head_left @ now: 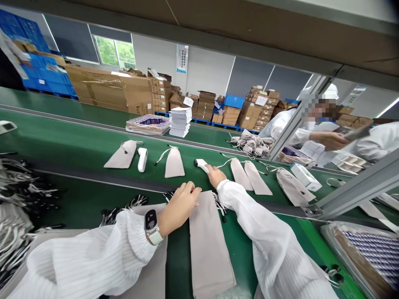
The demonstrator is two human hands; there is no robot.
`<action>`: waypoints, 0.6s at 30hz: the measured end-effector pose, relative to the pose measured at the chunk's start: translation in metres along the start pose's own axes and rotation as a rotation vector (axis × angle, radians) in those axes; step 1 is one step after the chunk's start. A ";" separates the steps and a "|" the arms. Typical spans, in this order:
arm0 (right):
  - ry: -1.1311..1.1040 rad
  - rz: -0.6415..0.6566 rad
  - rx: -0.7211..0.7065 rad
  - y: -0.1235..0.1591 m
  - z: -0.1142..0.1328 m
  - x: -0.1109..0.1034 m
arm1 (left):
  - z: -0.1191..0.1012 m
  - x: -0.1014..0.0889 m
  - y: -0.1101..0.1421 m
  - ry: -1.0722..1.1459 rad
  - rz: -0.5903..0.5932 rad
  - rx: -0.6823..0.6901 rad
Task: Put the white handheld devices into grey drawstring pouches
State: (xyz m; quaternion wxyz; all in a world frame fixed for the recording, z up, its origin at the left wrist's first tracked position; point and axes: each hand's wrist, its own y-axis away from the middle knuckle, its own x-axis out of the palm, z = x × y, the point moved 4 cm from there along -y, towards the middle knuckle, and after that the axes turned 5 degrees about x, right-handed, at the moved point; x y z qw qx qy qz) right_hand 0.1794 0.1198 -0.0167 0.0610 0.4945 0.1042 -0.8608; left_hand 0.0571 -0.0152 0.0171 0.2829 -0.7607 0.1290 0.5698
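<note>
Fingers (190, 192) of the left hand (179, 205) curl narrowly over the top edge of a grey cloth pouch (208, 245), which lies flat and lengthwise on the green table (174, 257) right before the person; a smartwatch (151, 227) sits on that wrist, below a white striped sleeve (93, 257). Right hand (215, 174) is stretched further out onto the conveyor belt (77, 145), its fingers closed on the near end of a white handheld device (201, 165) that rests on the belt. Just right of it lie two more pouches (249, 176) side by side; to the left, a single pouch (174, 163), then another white device (142, 159) beside a pouch (122, 155). Bundles of black-tipped cords (18, 195) heap at the left edge. Beyond the belt stand a stack of white booklets (180, 121) and a tray (149, 124); cardboard boxes (112, 91) line the far wall; another person in white (311, 124) works at the right.
</note>
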 end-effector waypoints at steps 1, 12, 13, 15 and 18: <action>-0.036 -0.005 0.029 -0.003 -0.008 -0.002 | 0.002 0.000 -0.001 0.023 0.003 -0.016; -1.215 0.163 0.012 0.000 0.012 -0.042 | 0.005 -0.007 -0.006 0.086 0.030 -0.037; -1.323 0.222 -0.023 0.005 0.020 -0.048 | 0.003 -0.009 -0.006 0.087 0.020 -0.022; -1.399 0.319 -0.074 0.014 0.034 -0.057 | 0.001 -0.014 -0.005 0.108 0.015 -0.005; -1.352 0.383 -0.098 0.023 0.044 -0.060 | 0.000 -0.019 -0.006 0.179 0.039 -0.010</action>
